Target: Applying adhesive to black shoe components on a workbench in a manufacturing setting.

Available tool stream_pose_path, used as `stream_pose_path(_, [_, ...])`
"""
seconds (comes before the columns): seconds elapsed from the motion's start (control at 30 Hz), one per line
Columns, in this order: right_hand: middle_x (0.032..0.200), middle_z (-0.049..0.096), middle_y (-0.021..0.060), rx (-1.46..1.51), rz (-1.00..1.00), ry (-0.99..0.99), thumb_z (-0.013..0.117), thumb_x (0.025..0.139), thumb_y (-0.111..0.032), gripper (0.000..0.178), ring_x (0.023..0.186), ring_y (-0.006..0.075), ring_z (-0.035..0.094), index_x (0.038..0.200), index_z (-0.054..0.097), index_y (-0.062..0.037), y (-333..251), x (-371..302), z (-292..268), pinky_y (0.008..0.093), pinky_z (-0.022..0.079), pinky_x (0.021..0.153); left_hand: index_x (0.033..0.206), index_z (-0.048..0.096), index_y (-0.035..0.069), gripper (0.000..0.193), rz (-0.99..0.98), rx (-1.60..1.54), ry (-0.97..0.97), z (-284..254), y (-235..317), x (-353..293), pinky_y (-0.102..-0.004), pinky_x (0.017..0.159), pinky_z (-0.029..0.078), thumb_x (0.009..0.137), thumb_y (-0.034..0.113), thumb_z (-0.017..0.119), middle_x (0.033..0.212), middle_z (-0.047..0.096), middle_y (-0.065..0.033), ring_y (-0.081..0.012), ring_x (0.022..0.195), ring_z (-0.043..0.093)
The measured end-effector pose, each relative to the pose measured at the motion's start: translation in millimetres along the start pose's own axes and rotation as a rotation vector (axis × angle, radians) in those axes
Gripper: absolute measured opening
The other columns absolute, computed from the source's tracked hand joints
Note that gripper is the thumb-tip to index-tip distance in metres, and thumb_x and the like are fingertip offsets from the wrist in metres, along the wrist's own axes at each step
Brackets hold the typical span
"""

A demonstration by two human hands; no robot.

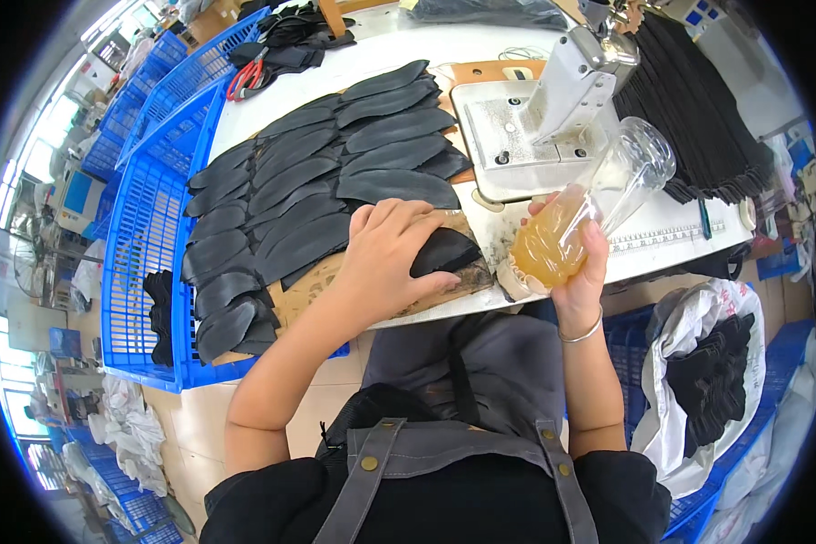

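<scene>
My left hand lies over a black, leaf-shaped piece at the near right end of a brown board; its fingers and thumb are spread. Several rows of similar dark, curved pieces overlap across the board. In my right hand is a clear plastic bottle with amber liquid in its lower part. The bottle tilts, its clear wide end up to the right and its pale, crusted end down to the left, just right of the board. My right fingers are wrapped round it.
A white machine stands on the white table behind the bottle. Stacked black strips lie at the far right. Red-handled scissors rest at the far left. Blue crates flank the table's left side; a white sack sits at the lower right.
</scene>
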State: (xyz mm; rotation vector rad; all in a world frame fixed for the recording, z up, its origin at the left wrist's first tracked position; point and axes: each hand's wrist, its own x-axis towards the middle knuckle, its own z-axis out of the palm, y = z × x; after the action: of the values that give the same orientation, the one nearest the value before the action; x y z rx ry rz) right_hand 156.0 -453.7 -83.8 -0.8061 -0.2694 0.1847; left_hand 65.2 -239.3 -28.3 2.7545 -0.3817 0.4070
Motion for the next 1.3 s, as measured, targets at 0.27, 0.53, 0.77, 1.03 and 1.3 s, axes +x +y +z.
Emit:
stream_pose_path(0.27, [0.11,0.051,0.0102,-0.011,0.067,-0.118,0.051,0.083,-0.044,0.061,0.102,0.0242,0.054,0.126,0.04,-0.003,-4,-4,7,0.0463,0.045,0.093,0.087,0.051,0.008,0.044,-0.131,-0.092,0.189,17,0,-4,-0.0391,0.091,0.034,0.062,0.032,0.079,0.109,0.058,-0.0073,-0.0263,0.102,0.052])
stream_pose_path(0.53, [0.106,0.048,0.0082,0.228,0.287,-0.395,0.054,0.079,-0.05,0.07,0.099,0.0237,0.053,0.13,0.034,-0.0061,12,-10,29,0.0535,0.036,0.1,0.09,0.052,0.007,0.036,-0.216,-0.165,0.281,10,0,-6,-0.038,0.092,0.035,0.067,0.021,0.075,0.113,0.057,-0.0118,-0.0291,0.107,0.05])
stream_pose_path(0.77, [0.105,0.048,0.0081,0.19,0.307,-0.357,0.057,0.08,-0.048,0.07,0.098,0.0223,0.054,0.13,0.032,-0.0056,10,-13,31,0.0535,0.035,0.101,0.077,0.053,0.004,0.02,-0.383,-0.471,0.362,-13,-22,-26,-0.0342,0.087,0.042,0.073,0.013,0.071,0.115,0.058,-0.0127,-0.0233,0.101,0.055])
stream_pose_path(1.03, [0.102,0.049,0.0083,0.183,0.295,-0.347,0.06,0.077,-0.047,0.07,0.096,0.0215,0.055,0.128,0.034,-0.0055,13,-11,31,0.0531,0.036,0.101,0.073,0.055,0.007,0.017,-0.661,-0.712,0.906,-114,-58,-72,-0.0225,0.073,0.04,0.078,0.014,0.07,0.08,0.06,-0.0001,-0.007,0.076,0.051])
stream_pose_path(1.3, [0.101,0.049,0.0082,0.193,0.285,-0.357,0.059,0.078,-0.046,0.068,0.095,0.0216,0.056,0.127,0.035,-0.0049,13,-11,31,0.054,0.037,0.1,0.079,0.062,0.009,0.016,-0.383,0.155,0.263,-59,-106,-40,-0.0396,0.095,0.037,0.073,0.021,0.071,0.115,0.058,-0.0135,-0.031,0.109,0.05])
